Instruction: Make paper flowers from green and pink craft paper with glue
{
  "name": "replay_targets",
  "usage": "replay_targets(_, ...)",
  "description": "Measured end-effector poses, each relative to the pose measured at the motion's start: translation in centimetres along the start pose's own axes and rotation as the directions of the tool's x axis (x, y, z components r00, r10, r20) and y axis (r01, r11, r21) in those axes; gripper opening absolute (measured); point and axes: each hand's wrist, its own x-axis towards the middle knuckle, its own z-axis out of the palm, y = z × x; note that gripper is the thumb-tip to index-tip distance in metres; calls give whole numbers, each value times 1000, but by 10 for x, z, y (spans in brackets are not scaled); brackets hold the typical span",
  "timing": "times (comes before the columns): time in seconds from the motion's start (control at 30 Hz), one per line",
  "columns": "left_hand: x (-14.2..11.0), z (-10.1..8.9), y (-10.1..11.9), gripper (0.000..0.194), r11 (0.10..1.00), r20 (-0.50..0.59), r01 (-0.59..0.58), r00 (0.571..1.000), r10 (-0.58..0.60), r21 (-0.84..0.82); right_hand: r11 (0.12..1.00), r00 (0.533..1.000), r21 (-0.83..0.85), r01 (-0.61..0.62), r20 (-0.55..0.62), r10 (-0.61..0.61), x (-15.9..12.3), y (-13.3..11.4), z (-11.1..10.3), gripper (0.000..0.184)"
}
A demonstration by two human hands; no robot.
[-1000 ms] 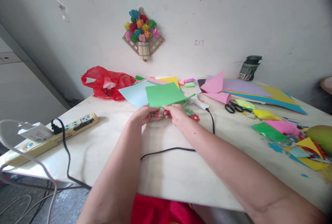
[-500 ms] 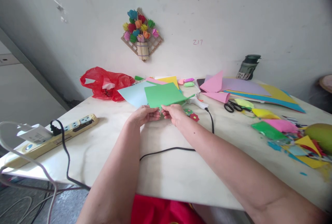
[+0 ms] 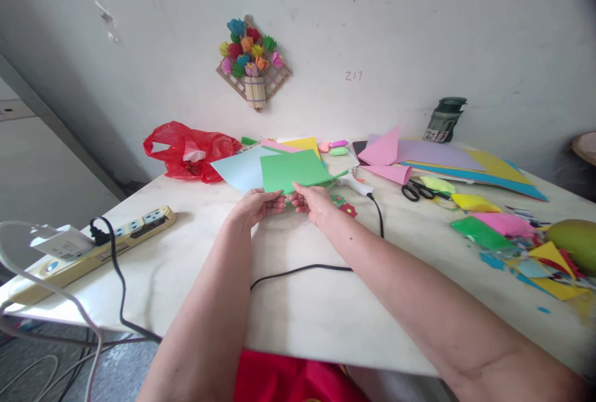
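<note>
A green sheet of paper point(image 3: 293, 167) is held by its near edge over the middle of the table. My left hand point(image 3: 259, 205) pinches that edge at the left, fingers curled under. Close beside it my right hand point(image 3: 311, 202) grips the same edge, thumb on top. Behind the green sheet lies a light blue sheet point(image 3: 237, 168). Just right of my right hand is a white glue gun point(image 3: 354, 185) with a black cord. Red and green paper flowers point(image 3: 347, 209) lie on the table, partly covered by my right hand.
On the left are a red plastic bag point(image 3: 190, 151) and a power strip point(image 3: 135, 228) with plugged-in cables. To the right lie black scissors point(image 3: 412, 190), stacked coloured paper point(image 3: 437, 155), clay packets point(image 3: 484, 231) and paper scraps. A dark bottle point(image 3: 444, 120) stands by the wall.
The green sheet has shifted slightly, its near edge a little lower over the fingers. Both hands stay almost in place, still pinching it.
</note>
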Motion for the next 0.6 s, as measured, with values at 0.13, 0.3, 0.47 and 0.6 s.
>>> replay_targets(0.13, 0, -2, 0, 15, 998, 6, -29, 1000, 29, -51, 999, 999, 35, 18, -51, -16, 1, -1, -1, 21)
replay_targets(0.3, 4, 8, -7, 27, 981, 45, -134, 989, 142, -136, 993, 999, 120, 18, -44, -13, 2, 1, 2, 23)
replay_targets(0.47, 9, 18, -15, 16, 970, -115, -220, 971, 208, -101, 993, 998, 113, 42, -49, -36, 1, 4, 3, 21)
replay_targets(0.6, 9, 15, -13, 15, 960, -168, -259, 956, 240, -106, 991, 997, 116, 62, -42, -57, 3, 4, 1, 21)
